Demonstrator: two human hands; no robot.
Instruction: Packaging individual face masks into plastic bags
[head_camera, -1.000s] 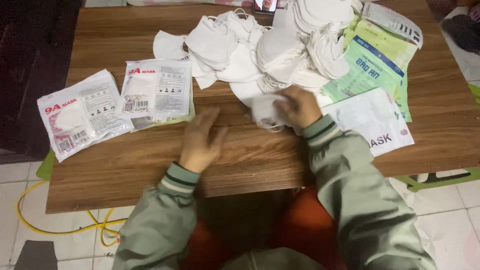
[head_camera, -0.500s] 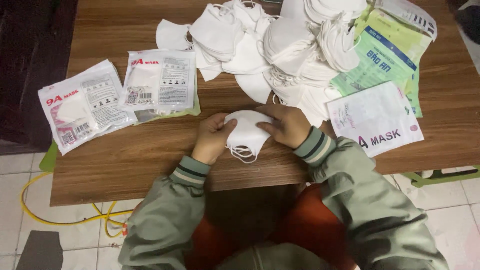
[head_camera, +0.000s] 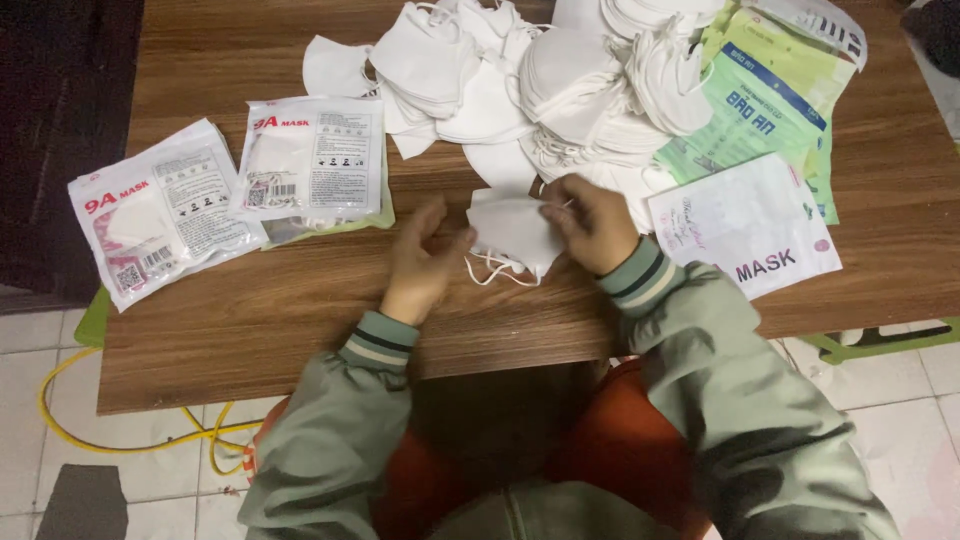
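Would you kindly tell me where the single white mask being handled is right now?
In the head view, the mask lies on the table near its front edge, between the left hand and right hand, just below the mask pile.

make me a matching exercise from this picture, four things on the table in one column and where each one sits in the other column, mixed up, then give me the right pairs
Things
1. folded white mask
2. pile of loose white masks
3. green printed packets
4. two sealed mask packets

Places
A. far right part of the table, beside the pile
B. between the left hand and the right hand, near the front edge
C. left part of the table, side by side
D. far middle of the table

Pairs: 1-B, 2-D, 3-A, 4-C
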